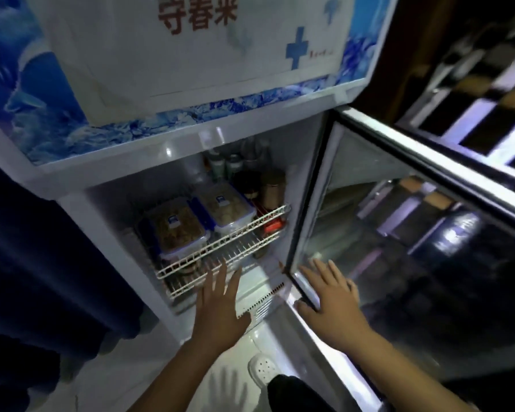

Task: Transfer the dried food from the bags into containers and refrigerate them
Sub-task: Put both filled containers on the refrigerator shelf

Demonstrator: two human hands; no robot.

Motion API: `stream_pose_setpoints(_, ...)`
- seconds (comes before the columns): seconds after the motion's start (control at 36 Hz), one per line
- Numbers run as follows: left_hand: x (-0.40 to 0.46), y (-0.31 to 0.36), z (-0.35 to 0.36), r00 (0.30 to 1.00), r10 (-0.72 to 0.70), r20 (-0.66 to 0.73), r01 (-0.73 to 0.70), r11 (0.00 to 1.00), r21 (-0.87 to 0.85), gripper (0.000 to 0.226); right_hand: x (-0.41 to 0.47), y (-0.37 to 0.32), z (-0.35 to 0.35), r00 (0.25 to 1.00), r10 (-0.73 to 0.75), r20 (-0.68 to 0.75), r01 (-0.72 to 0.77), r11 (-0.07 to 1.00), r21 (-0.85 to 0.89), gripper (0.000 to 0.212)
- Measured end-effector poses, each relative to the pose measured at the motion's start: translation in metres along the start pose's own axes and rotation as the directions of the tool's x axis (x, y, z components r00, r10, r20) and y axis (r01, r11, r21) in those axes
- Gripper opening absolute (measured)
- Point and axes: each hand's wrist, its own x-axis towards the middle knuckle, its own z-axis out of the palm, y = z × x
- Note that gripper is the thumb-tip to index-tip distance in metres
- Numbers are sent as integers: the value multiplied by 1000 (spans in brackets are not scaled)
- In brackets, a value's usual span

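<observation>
The scene is dimly lit, with a cold bluish cast. Most light is gathered on the white fridge frame (125, 179) and the poster (191, 49) above the fingers, while the far left and upper right are lost in darkness. A soft glare patch is seen on the glass door (414, 248) just beyond the right hand (330, 298), along with pale reflections further right. A spread-finger shadow (229, 388) is cast on the floor below the left hand (220, 304). Everything is rendered soft and smeared; the containers (197, 218) beyond the fingers lack detail. Straight edges are bowed by wide-angle distortion toward the borders.
</observation>
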Motion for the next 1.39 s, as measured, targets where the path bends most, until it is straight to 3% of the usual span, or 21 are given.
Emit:
stream_pose_setpoints(0.17, -3, 79, -1, 976, 213, 35, -213, 977, -21, 96, -80, 32, -85, 957, 147, -249, -158, 987, -25, 67)
stream_pose_setpoints(0.31, 3, 166, -30, 910, 414, -32, -414, 910, 15, 99, -119, 83, -164, 811, 234, -537, -325, 942, -80, 67)
stream_pose_setpoints(0.42, 4, 239, -54, 838, 542, -59, -539, 840, 58, 96, -142, 131, -213, 745, 436, -505, -567, 812, -136, 71)
stream_pose_setpoints(0.47, 3, 277, -65, 799, 597, -73, -593, 802, 70, 95, -157, 151, -228, 735, 516, -440, -618, 777, -119, 66)
stream_pose_setpoints(0.64, -1, 369, -85, 708, 706, -16, -700, 704, 117, 95, -182, 172, -238, 785, 454, -421, -533, 842, -84, 62)
stream_pose_setpoints(0.72, -2, 393, -86, 685, 728, 31, -726, 679, 108, 84, -187, 171, -245, 814, 428, -393, -479, 877, -37, 52)
stream_pose_setpoints(0.81, -4, 395, -83, 657, 753, 39, -754, 657, -6, 64, -197, 169, -250, 871, 328, -365, -376, 924, -66, 48)
stream_pose_setpoints(0.92, -17, 364, -76, 642, 767, -3, -766, 641, -49, 51, -217, 163, -257, 953, 208, -221, -168, 968, 186, 58)
stream_pose_setpoints(0.97, -27, 343, -79, 641, 767, -35, -766, 636, -94, 49, -222, 159, -257, 988, 110, -109, -66, 935, 348, 51)
stream_pose_setpoints(1.06, -43, 313, -94, 669, 742, -50, -735, 650, -192, 50, -221, 153, -250, 996, -73, 57, 37, 878, 476, 40)
stream_pose_setpoints(1.14, -58, 284, -108, 720, 691, -57, -682, 691, -239, 49, -211, 142, -239, 957, -242, 161, 126, 843, 522, 37)
stream_pose_setpoints(1.31, -93, 230, -136, 854, 516, -66, -504, 791, -346, 51, -168, 108, -204, 853, -466, 236, 214, 724, 656, 42)
stream_pose_setpoints(1.39, -111, 206, -153, 892, 451, -10, -434, 851, -295, 66, -139, 90, -184, 845, -489, 215, 269, 738, 619, 49)
